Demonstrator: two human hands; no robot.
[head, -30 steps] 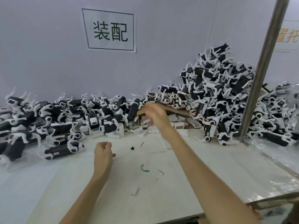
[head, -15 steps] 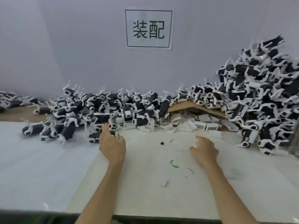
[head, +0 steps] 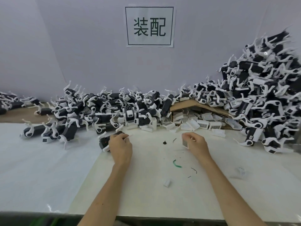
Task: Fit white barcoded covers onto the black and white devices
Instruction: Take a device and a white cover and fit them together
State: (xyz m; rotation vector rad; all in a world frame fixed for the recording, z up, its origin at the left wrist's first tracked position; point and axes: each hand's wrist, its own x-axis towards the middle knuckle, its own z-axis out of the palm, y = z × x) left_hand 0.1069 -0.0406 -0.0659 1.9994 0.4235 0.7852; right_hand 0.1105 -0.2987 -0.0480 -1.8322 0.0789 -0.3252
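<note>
The left hand (head: 120,148) curls round a black and white device (head: 104,141) just near of the far heap of devices (head: 101,111); whether it touches the white table (head: 48,168) is unclear. Right of it, the right hand (head: 196,144) pinches a white barcoded cover (head: 185,142). Farther right, more covers (head: 203,123) spill from a cardboard box (head: 195,104).

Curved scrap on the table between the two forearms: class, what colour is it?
The scrap is green, seen best in the head view.
</note>
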